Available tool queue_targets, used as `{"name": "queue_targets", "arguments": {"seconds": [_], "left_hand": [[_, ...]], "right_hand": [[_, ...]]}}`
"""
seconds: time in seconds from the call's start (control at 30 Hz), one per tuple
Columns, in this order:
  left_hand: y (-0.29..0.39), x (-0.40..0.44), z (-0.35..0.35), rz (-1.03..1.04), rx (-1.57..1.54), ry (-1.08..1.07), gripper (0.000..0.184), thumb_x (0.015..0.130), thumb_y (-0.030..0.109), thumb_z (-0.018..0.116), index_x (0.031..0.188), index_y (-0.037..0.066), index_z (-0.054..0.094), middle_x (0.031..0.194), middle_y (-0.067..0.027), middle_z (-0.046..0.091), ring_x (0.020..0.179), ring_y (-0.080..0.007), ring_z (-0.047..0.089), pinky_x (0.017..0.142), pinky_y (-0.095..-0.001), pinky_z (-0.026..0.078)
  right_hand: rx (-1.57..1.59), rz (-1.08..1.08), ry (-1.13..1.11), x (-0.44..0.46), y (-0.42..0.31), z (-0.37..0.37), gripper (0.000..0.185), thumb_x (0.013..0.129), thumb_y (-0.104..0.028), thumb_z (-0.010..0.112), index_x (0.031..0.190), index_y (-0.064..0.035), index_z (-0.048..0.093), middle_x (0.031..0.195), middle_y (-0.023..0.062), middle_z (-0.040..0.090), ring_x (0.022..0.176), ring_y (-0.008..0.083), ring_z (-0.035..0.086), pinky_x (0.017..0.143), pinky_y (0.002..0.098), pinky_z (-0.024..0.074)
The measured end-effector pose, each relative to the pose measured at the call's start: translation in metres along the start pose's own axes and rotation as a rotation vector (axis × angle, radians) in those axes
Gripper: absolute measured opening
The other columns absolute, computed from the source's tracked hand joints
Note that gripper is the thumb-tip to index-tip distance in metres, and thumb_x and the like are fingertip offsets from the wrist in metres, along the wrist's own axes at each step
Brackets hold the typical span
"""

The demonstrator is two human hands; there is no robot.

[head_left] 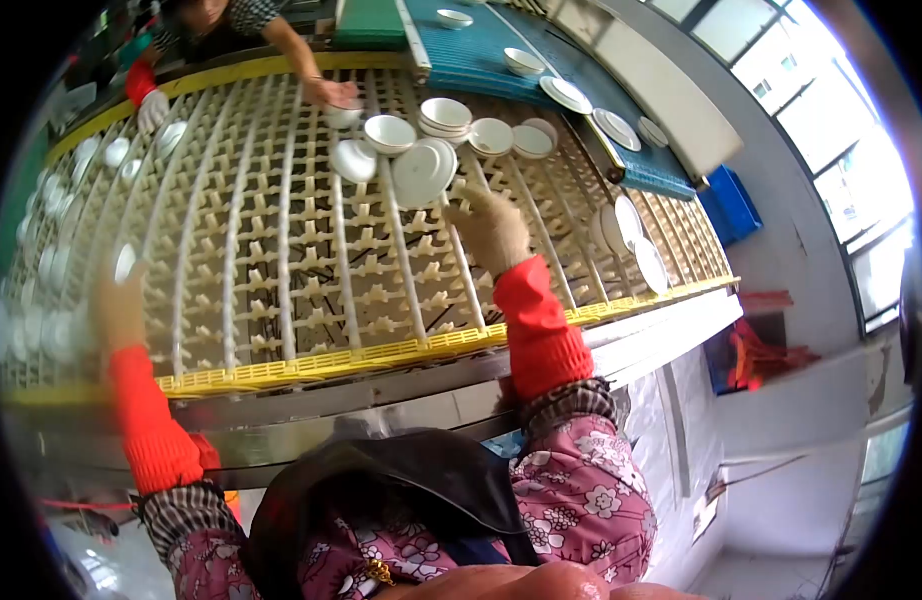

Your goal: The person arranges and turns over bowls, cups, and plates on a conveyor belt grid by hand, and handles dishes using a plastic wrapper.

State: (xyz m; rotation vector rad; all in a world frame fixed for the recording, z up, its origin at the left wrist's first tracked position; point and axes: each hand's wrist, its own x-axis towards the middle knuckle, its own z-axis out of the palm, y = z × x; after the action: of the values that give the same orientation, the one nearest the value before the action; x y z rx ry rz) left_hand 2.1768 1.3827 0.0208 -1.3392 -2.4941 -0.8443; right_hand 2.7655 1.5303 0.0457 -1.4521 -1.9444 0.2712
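White crockery, prob. ceramic, is scattered over the yellow-edged peg rack; the white plate is tilted just beside a bowl, poss. w/ another plate under it; the right hand is held nr its rim, fingers loosely spread, nothing seen gripped, tho' light contact can't be ruled out; the left hand is blurred, w/ a small dish seen at its fingertips; whether that's gripped or merely touched can't be told; opposite, a far bowl is touched by a co-worker's hand; as judged, the plate is prob. light enough for one hand, stiff, brittle, easily chipped if knocked; slippery if wet, tho' wetness can't be confirmed; best held by the near rim, thumb on one face, fingers behind; the bowl stack is better supported from beneath, b/c more wt. is carried.
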Motion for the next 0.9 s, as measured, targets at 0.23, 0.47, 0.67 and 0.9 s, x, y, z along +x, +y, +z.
{"name": "queue_targets", "arguments": {"seconds": [0.23, 0.47, 0.67, 0.9], "left_hand": [[0.117, -0.042, -0.036, 0.179, 0.076, -0.091, 0.063, 0.100, 0.030, 0.085, 0.155, 0.005, 0.068, 0.153, -0.0258, 0.068, 0.140, -0.0439, 0.065, 0.118, -0.0482, 0.051], [0.127, -0.064, 0.009, 0.378, -0.133, -0.083, 0.066, 0.091, 0.022, 0.091, 0.152, 0.005, 0.070, 0.145, -0.0237, 0.073, 0.135, -0.0450, 0.066, 0.118, -0.0493, 0.050], [0.156, -0.078, 0.005, 0.542, -0.120, -0.152, 0.064, 0.091, 0.023, 0.089, 0.147, -0.001, 0.071, 0.144, -0.0218, 0.074, 0.136, -0.0430, 0.064, 0.117, -0.0485, 0.050], [0.158, -0.088, 0.014, 0.602, 0.137, -0.466, 0.060, 0.096, 0.047, 0.083, 0.138, 0.005, 0.075, 0.120, -0.0184, 0.081, 0.117, -0.0399, 0.074, 0.102, -0.0526, 0.057]], "right_hand": [[-0.748, 0.198, 0.717, 0.012, 0.157, -0.119, 0.070, 0.080, -0.043, 0.099, 0.133, -0.0073, 0.071, 0.132, 0.0215, 0.077, 0.120, 0.0387, 0.076, 0.103, 0.0497, 0.0590], [-0.634, 0.473, 0.161, -0.015, 0.248, -0.125, 0.062, 0.092, -0.059, 0.077, 0.111, -0.0007, 0.085, 0.105, 0.0274, 0.081, 0.108, 0.0472, 0.077, 0.098, 0.0533, 0.0596], [-0.114, 0.395, -0.142, 0.002, 0.151, -0.089, 0.049, 0.096, -0.048, 0.078, 0.109, -0.0013, 0.085, 0.090, 0.0185, 0.081, 0.083, 0.0338, 0.078, 0.079, 0.0473, 0.0605], [0.369, 0.188, -0.555, 0.024, 0.001, -0.009, 0.053, 0.093, -0.046, 0.085, 0.115, 0.0025, 0.083, 0.089, 0.0120, 0.080, 0.083, 0.0202, 0.075, 0.075, 0.0392, 0.0591]]}}
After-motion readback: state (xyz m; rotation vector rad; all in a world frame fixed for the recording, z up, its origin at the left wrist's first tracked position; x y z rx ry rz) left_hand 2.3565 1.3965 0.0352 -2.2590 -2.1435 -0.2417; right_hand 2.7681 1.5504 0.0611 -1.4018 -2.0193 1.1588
